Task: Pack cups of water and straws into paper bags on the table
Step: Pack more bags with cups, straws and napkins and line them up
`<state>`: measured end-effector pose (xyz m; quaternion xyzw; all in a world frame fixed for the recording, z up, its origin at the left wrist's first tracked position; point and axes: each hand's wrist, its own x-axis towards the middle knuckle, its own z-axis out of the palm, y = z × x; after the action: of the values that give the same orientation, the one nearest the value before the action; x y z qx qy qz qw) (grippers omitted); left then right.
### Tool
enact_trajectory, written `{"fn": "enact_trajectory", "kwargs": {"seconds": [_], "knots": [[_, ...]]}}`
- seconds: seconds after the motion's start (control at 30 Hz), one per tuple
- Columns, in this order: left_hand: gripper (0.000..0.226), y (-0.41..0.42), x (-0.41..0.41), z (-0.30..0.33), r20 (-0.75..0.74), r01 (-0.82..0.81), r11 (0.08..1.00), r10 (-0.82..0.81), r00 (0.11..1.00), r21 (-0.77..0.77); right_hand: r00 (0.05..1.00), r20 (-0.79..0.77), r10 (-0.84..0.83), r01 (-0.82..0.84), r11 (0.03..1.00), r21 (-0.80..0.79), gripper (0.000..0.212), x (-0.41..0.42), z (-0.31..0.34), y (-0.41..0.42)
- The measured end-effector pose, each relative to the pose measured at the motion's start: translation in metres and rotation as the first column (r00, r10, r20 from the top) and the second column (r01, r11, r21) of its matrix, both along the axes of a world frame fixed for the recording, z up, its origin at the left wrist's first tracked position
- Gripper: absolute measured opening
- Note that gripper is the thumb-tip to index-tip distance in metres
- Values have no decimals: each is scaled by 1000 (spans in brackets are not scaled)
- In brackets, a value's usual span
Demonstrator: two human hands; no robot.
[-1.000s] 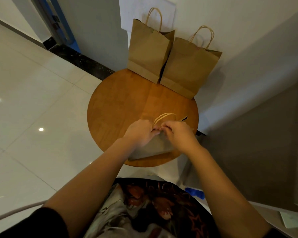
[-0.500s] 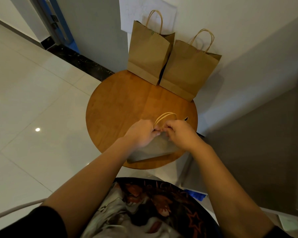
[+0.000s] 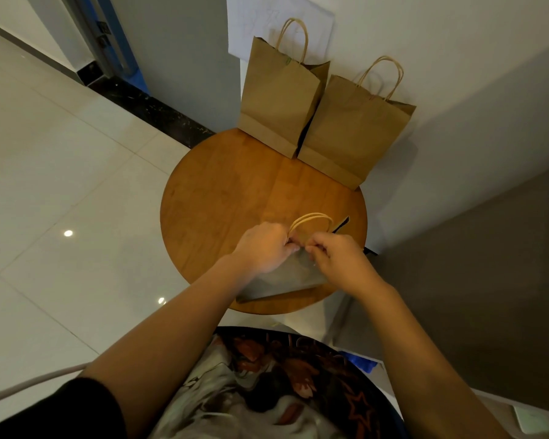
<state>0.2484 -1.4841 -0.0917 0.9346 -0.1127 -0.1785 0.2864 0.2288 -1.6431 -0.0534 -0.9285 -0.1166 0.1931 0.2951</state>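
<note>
A brown paper bag stands at the near edge of the round wooden table, its twisted paper handles sticking up. My left hand pinches the bag's top edge at the left. My right hand pinches the same edge at the right, a small gap between the two. Two more brown paper bags stand upright at the table's far side, one on the left and one on the right. No cup or straw shows; the near bag's inside is hidden.
The table stands against a white wall at the back and right. A tiled floor spreads to the left. A grey panel rises on the right. A small dark strip lies on the table beside the near bag.
My hands have drawn slightly apart along the bag's top edge. The bags at the back have not moved.
</note>
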Motion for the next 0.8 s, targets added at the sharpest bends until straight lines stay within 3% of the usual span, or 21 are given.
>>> {"fn": "enact_trajectory", "kwargs": {"seconds": [0.43, 0.63, 0.8], "knots": [[40, 5, 3, -3, -3, 2, 999, -2, 1000, -36, 995, -32, 91, -96, 976, -197, 25, 18, 0, 10], [32, 8, 6, -4, -31, 12, 1000, -13, 999, -17, 970, -12, 242, -224, 881, -417, 29, 22, 1, 18], [24, 6, 8, -3, -8, 41, 999, -41, 999, -2, 970, -2, 243, -222, 884, -411, 21, 28, 3, 20]]}}
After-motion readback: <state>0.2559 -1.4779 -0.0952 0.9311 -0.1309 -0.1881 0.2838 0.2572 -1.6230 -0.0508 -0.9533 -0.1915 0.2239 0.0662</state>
